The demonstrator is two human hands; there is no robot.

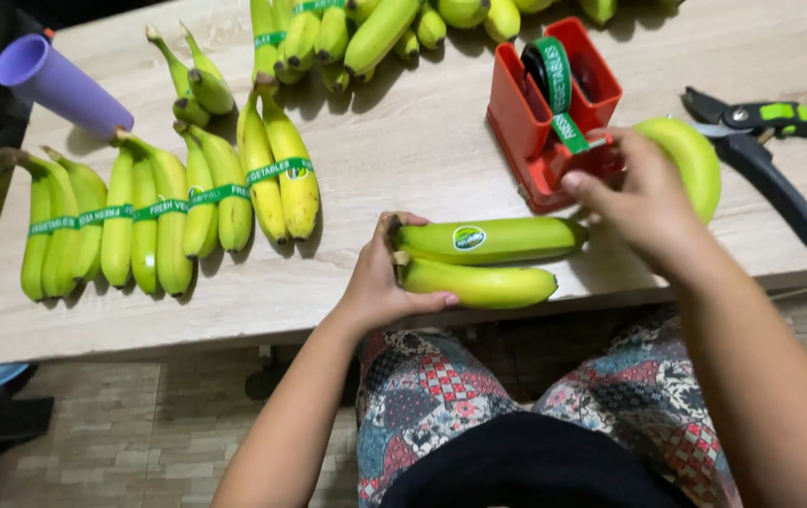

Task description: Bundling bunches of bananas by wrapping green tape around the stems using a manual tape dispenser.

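Your left hand (pixel 380 282) is wrapped around the stem end of the two bananas (pixel 483 261) — just below the red tape dispenser (pixel 554 113). Your right hand (pixel 643 202) pinches the green tape (pixel 570 132) at its front edge.

— What lies before you on the table (pixel 403 150)?
— Two bananas (pixel 483 263) at the near edge, under your left hand (pixel 380 282).
— And beyond?
— The tape dispenser (pixel 554 113) behind them, shears (pixel 761 150) to its right, banded bunches (pixel 159 216) left.
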